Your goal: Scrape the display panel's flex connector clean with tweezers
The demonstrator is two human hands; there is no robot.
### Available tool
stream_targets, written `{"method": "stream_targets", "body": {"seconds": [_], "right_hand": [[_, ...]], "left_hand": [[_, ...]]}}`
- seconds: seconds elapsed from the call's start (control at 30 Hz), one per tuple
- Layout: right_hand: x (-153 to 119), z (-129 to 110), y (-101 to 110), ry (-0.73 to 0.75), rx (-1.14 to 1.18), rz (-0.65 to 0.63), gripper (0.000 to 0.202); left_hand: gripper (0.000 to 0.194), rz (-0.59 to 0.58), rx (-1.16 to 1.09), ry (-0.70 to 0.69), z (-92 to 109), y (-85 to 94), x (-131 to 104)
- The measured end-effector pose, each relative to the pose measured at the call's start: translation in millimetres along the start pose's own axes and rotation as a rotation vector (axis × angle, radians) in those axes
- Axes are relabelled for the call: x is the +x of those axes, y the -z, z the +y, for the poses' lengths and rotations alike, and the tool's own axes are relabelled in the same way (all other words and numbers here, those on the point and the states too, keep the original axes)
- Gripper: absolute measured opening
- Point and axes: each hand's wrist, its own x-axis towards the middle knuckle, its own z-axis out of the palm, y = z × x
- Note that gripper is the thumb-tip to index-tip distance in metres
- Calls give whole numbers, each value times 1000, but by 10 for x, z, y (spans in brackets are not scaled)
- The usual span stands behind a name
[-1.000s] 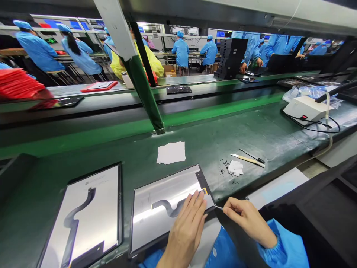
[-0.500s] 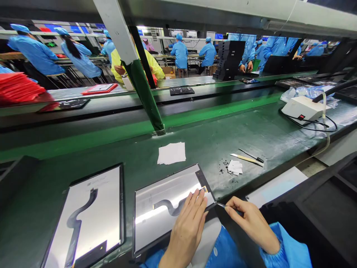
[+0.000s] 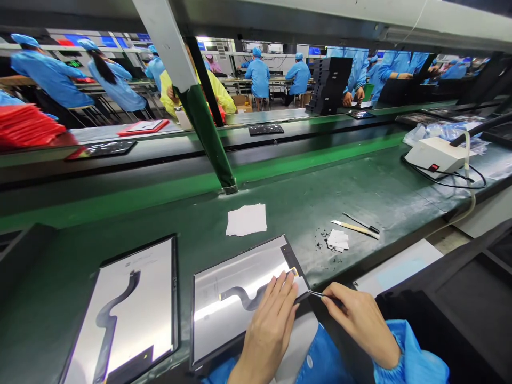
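Note:
A silver-backed screen panel (image 3: 224,320) with a dark curved ribbon cable lies at the bench's front edge. My left hand (image 3: 269,325) rests flat on its right part, fingers stretched out and covering part of the cable. Pinched in my right hand (image 3: 360,320) are metal tweezers (image 3: 317,293), whose tips touch the panel's right corner. A second panel (image 3: 140,298) with a similar cable lies to the left, untouched.
White paper sheets (image 3: 246,219) lie behind the panel. To the right are a craft knife (image 3: 354,229), a thin black tool, small white pieces (image 3: 338,240) and dark crumbs. A white device (image 3: 436,156) with cables stands farther back. A green post (image 3: 208,138) rises mid-bench. Co-workers sit and stand beyond.
Seen from the side now, the tweezers show two separate prongs at the corner. My left hand stays in place. On the far line, dark panels have shifted slightly right.

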Motion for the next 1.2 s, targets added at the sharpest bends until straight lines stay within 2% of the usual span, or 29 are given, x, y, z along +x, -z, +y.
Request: {"method": "stream_targets", "body": {"seconds": [0.17, 0.33, 0.97, 1.2], "right_hand": [[23, 10, 22, 22, -9, -27, 19], [82, 27, 63, -7, 26, -110, 21], [221, 138, 18, -231, 599, -285, 32], [217, 177, -27, -280, 684, -327, 33]], "left_hand": [[37, 9, -19, 8, -3, -3, -7], [39, 18, -21, 12, -7, -4, -11], [39, 16, -42, 22, 3, -13, -26], [41, 19, -46, 25, 10, -10, -26]]}}
